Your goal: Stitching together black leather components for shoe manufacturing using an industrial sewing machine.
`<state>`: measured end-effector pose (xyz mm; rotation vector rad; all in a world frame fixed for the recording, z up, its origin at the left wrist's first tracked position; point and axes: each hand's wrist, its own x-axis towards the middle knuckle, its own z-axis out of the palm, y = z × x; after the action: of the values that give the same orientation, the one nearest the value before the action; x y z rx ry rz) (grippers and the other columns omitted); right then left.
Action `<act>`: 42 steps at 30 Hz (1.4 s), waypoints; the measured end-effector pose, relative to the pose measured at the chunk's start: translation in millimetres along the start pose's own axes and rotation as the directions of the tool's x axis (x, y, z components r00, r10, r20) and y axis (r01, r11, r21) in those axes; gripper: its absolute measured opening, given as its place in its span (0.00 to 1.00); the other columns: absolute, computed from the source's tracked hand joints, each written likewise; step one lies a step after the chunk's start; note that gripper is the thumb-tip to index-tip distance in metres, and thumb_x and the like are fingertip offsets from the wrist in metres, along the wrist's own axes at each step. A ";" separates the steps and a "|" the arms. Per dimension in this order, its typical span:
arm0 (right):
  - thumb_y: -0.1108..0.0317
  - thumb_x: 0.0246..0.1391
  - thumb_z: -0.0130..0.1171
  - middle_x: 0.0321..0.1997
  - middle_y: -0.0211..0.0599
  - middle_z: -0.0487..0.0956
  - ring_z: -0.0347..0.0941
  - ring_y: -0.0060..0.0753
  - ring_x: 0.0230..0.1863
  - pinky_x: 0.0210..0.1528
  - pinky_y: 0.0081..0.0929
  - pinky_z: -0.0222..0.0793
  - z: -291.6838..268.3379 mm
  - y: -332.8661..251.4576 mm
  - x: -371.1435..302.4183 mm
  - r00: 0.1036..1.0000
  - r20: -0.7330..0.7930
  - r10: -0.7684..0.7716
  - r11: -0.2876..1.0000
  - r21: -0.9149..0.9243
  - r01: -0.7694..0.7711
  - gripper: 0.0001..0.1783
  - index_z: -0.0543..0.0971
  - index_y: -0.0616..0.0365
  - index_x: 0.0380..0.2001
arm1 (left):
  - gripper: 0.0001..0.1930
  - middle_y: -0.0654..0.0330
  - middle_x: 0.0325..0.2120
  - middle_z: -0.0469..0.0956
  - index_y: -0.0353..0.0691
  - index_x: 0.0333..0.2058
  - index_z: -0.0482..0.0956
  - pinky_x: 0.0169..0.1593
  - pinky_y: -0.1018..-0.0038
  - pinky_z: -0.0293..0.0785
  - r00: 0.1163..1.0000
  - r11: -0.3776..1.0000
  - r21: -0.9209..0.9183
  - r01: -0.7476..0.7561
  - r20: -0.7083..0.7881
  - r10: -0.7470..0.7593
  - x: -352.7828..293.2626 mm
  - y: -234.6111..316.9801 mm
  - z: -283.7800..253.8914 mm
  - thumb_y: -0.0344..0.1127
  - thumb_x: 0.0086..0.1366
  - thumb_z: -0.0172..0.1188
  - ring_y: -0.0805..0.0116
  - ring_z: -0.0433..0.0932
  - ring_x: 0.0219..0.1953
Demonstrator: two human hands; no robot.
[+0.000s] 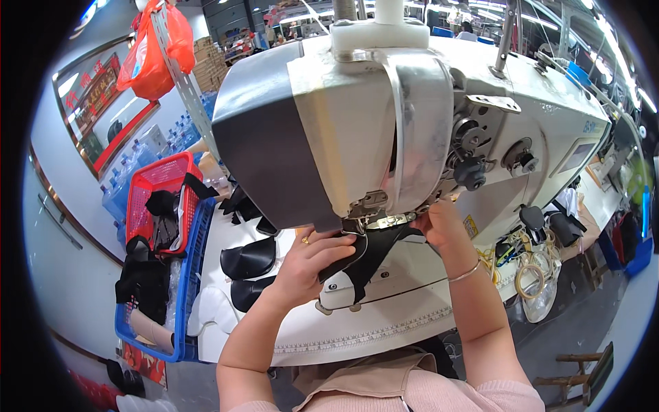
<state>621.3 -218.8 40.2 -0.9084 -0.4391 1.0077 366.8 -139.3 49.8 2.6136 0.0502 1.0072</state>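
A black leather-like piece (374, 264) with a pale edge lies under the presser foot (355, 226) of a large white and grey sewing machine (371, 123). My left hand (309, 264), a ring on one finger, grips the piece's left side close to the needle area. Black material runs up to my right hand (439, 223), whose fingers are closed on its far right side; the machine partly hides those fingertips. Left of my left hand, two curved black pieces (248, 258) rest on the white table (405, 292).
A blue crate (192, 302) and a red basket (154, 180) with black pieces stand at the left. White cut pieces (211, 309) lie beside the crate. Rolls of tape and cords (528, 275) hang at the table's right. A wooden stool (583, 378) is at the lower right.
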 end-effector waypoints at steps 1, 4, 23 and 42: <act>0.75 0.46 0.53 0.21 0.38 0.75 0.73 0.30 0.18 0.17 0.26 0.71 -0.2 0.7 0.8 1.000 -0.006 -0.005 1.000 0.008 0.005 0.04 0.74 0.65 0.23 | 0.18 0.60 0.43 0.76 0.42 0.40 0.75 0.53 0.60 0.59 1.000 0.999 -0.045 0.015 -0.019 -0.016 0.2 0.3 0.1 0.30 0.47 0.64 0.57 0.72 0.48; 0.75 0.46 0.53 0.21 0.38 0.75 0.73 0.31 0.18 0.16 0.25 0.71 1.5 3.2 3.0 0.999 -0.041 -0.003 1.000 0.011 0.004 0.03 0.74 0.65 0.23 | 0.18 0.60 0.43 0.76 0.42 0.40 0.75 0.54 0.63 0.59 0.998 0.993 -0.110 0.054 -0.013 -0.055 0.2 -0.9 -1.6 0.28 0.46 0.63 0.57 0.72 0.48; 0.63 0.57 0.46 0.20 0.28 0.71 0.66 0.20 0.18 0.17 0.19 0.61 10.9 13.5 63.1 0.996 -0.083 -0.015 0.998 -0.057 0.010 0.08 0.69 0.56 0.31 | 0.19 0.59 0.39 0.77 0.40 0.36 0.76 0.53 0.62 0.61 0.992 0.980 0.189 0.058 -0.121 -0.036 1.6 5.7 11.5 0.20 0.42 0.56 0.56 0.73 0.45; 0.73 0.57 0.50 0.29 0.32 0.75 0.72 0.17 0.29 0.33 0.16 0.71 21.8 55.0 -105.2 0.940 0.340 0.019 0.975 -0.213 0.057 0.07 0.73 0.66 0.37 | 0.17 0.65 0.36 0.77 0.43 0.36 0.78 0.56 0.53 0.56 0.978 0.830 0.554 -0.069 -0.126 0.165 2.0 23.6 13.8 0.27 0.44 0.55 0.65 0.76 0.42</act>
<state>525.3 -288.0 16.2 -0.9255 -0.8647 1.1180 375.4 -165.3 49.2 3.0602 0.2589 1.4368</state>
